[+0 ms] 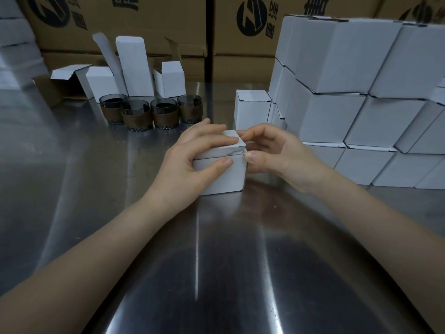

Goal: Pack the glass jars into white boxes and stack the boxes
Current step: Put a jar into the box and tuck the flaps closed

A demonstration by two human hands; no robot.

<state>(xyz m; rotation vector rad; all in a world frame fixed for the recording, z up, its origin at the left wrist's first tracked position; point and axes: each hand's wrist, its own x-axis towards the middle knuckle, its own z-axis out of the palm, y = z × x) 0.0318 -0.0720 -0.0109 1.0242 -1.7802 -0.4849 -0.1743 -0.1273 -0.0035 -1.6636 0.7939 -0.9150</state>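
Head view, we log one white box point(224, 174) standing on the steel table point(216, 261), centre of frame, between both hands. Left hand point(192, 155) grips the box: fingers curled flat over the top, thumb pressed on the front face. Right hand point(272, 153) is at the box's right edge, with the index finger on top of the lid point(231, 141) and the thumb at the corner just under it, so we read this as a pinch on the lid's corner; the other fingers are loosely curled and hold nothing. Lid is nearly down, its right corner a bit raised with a thin gap showing along the front edge. We cannot tell what is inside the box. Four glass jars point(136, 114) with brown sleeves stand in a tight row on the table, behind and left of the held box, apart from it. Just behind the jars stand several open boxes point(134, 68), flaps up, some tall and some short. One closed box point(251, 109) sits alone beyond the right hand, touching the big stack of closed white boxes point(337, 112) that fills the right side, several layers high. Brown cartons point(168, 20) with black printed logos line the back. Both forearms are bare and reach in from the bottom edge.
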